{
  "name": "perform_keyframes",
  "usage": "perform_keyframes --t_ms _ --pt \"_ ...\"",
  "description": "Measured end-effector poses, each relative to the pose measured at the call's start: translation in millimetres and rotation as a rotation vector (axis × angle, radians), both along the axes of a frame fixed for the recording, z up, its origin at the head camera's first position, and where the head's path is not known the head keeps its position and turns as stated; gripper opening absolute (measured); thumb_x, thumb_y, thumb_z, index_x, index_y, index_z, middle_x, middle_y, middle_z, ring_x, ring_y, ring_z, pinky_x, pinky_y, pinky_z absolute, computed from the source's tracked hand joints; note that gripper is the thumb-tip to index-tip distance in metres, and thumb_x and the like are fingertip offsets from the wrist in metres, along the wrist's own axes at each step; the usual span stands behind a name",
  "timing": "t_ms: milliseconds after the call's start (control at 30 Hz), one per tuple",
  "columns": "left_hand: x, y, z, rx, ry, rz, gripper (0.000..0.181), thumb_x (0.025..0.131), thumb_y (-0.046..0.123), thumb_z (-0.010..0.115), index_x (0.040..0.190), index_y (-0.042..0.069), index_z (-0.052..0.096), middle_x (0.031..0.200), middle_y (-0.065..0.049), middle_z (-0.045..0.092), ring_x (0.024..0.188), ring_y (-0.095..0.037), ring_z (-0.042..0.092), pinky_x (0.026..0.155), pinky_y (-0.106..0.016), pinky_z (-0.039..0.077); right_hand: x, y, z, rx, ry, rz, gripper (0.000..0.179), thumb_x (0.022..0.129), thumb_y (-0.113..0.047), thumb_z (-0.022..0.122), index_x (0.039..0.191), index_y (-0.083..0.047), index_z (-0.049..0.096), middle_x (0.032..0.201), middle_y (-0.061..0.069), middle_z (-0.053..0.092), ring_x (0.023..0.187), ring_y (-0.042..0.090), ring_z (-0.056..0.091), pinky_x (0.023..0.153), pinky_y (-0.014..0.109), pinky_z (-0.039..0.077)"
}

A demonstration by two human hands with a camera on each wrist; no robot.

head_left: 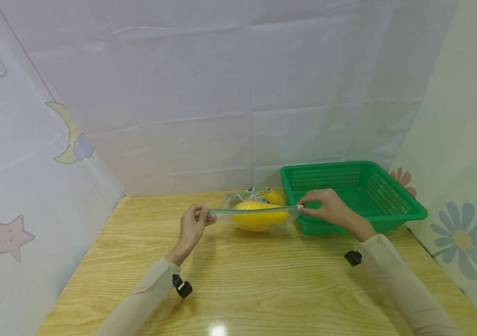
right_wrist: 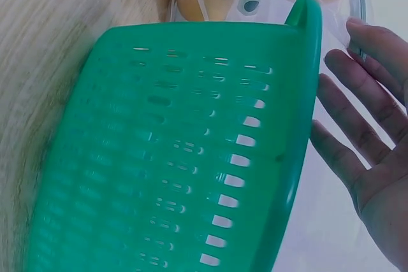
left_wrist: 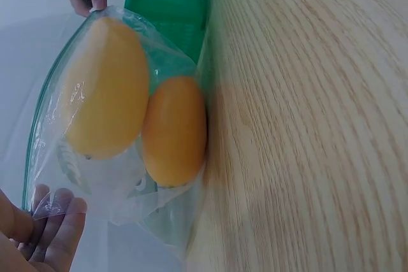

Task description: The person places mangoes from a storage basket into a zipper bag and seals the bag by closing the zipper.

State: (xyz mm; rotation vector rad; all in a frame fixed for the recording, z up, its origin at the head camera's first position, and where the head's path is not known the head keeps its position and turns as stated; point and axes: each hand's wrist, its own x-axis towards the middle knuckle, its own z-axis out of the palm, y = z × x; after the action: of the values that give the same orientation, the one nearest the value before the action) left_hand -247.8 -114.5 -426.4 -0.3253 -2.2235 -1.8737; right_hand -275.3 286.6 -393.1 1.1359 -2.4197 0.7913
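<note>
A clear zip bag (left_wrist: pixel 115 189) with a green zip strip (head_left: pixel 255 211) stands on the table, its top edge stretched between both hands. Inside lie yellow-orange oval fruits that look like mangoes: a large one (left_wrist: pixel 111 90) high up near the zip and a smaller one (left_wrist: pixel 175 132) lower down. My left hand (head_left: pixel 193 226) pinches the left end of the zip strip between thumb and fingers. At the strip's other end, my right hand (head_left: pixel 326 205) pinches the corner by a small white tab (head_left: pixel 299 206), with its other fingers spread above the basket's rim.
A green plastic basket (head_left: pixel 360 218) with slotted walls stands at the back right, close beside the bag. The wood-grain table (head_left: pixel 238 280) meets a hanging pale cloth (head_left: pixel 188 116) at its back edge; printed cloths hang on both sides.
</note>
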Motion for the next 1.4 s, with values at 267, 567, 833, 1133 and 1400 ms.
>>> perform_keyframes --t_ms 267,567,833,1133,1400 --pt "5.9 -2.8 -4.2 -0.057 0.084 -0.026 0.02 0.103 0.009 0.05 0.107 -0.009 0.058 0.092 -0.021 0.07 0.086 -0.037 0.07 0.08 -0.033 0.057 7.8 3 -0.5 0.035 0.022 0.003 0.017 0.078 -0.007 0.083 0.093 -0.014 0.078 0.089 -0.009 0.072 0.083 0.02 0.067 0.072 0.044 0.056" --pt "13.9 -5.8 -7.5 -0.196 0.229 -0.036 0.013 0.101 0.005 0.053 0.102 -0.005 0.06 0.088 -0.014 0.072 0.082 -0.032 0.071 0.076 -0.034 0.058 22.4 4 1.2 0.075 0.052 0.029 0.022 0.073 -0.005 0.085 0.091 -0.015 0.077 0.088 -0.011 0.07 0.073 0.004 0.056 0.064 0.031 0.043" --pt "20.5 -10.9 -4.3 -0.219 0.199 -0.113 0.013 0.098 -0.002 0.056 0.103 -0.012 0.061 0.088 -0.021 0.072 0.082 -0.04 0.07 0.073 -0.043 0.058 30.0 4 -3.9 0.063 0.039 0.112 0.024 0.073 0.0 0.084 0.089 -0.015 0.075 0.082 -0.013 0.065 0.065 0.008 0.053 0.053 0.027 0.045" --pt "27.8 -23.6 -9.8 -0.361 0.248 -0.227 0.013 0.095 0.004 0.061 0.101 -0.003 0.069 0.088 -0.01 0.074 0.08 -0.031 0.07 0.072 -0.031 0.058 40.5 3 -9.1 0.131 -0.052 0.154 0.014 0.083 -0.01 0.08 0.09 -0.018 0.071 0.085 -0.009 0.065 0.067 0.004 0.054 0.054 0.026 0.049" --pt "32.8 -31.5 -16.5 -0.375 0.258 -0.299 0.009 0.093 0.007 0.065 0.095 0.005 0.074 0.095 -0.006 0.074 0.084 -0.019 0.069 0.073 -0.03 0.058 50.8 -2 -15.4 0.195 -0.151 0.139 0.028 0.081 0.002 0.076 0.086 -0.022 0.062 0.081 -0.014 0.053 0.065 0.003 0.048 0.054 0.022 0.043"
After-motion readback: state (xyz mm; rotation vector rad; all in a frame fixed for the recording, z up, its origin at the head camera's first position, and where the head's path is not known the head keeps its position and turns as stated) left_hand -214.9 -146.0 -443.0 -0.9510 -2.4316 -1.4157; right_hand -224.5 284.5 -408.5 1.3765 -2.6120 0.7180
